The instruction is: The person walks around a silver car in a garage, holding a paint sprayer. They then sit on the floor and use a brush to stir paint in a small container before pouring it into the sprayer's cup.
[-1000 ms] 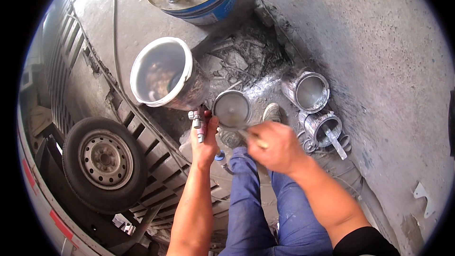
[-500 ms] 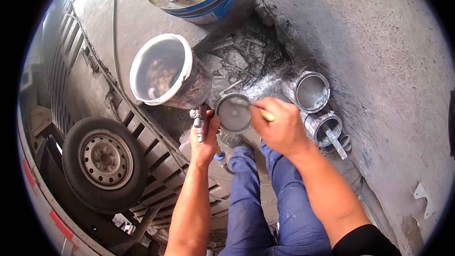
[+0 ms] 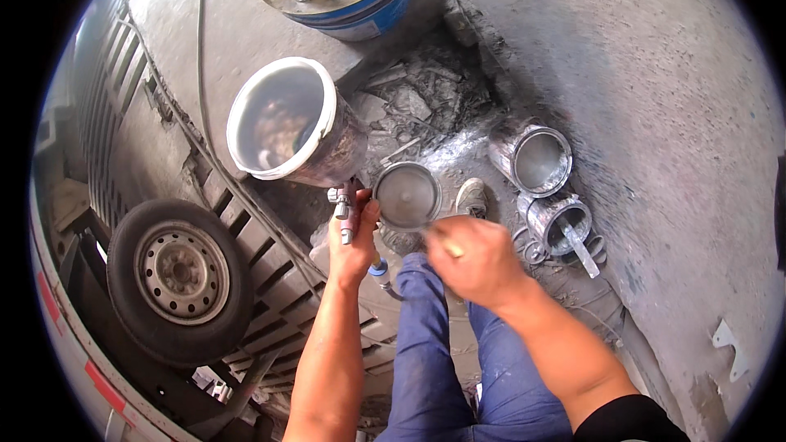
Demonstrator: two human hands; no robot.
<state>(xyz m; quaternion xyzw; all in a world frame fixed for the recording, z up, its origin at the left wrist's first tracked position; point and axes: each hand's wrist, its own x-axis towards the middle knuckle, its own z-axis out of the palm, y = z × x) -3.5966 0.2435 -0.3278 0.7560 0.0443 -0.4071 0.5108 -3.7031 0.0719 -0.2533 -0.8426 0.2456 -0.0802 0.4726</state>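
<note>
We looked steeply down from the person's head through one wide fisheye view, upright and unmirrored. We had the round grey cup [image 3: 407, 164] near its centre, fairly close. Below the cup, the forearms [image 3: 565, 348] and blue trousers [image 3: 422, 344] lay nearest us; above the cup, farther off, our upper edge cut a drum [image 3: 360, 20]. Left of the cup, we took in a wheel [image 3: 182, 272].

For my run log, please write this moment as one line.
left hand: holds spray gun | right hand: grips yellowish-handled tool near open cup | nearby: white-rimmed bucket, blue drum, wheel
</note>
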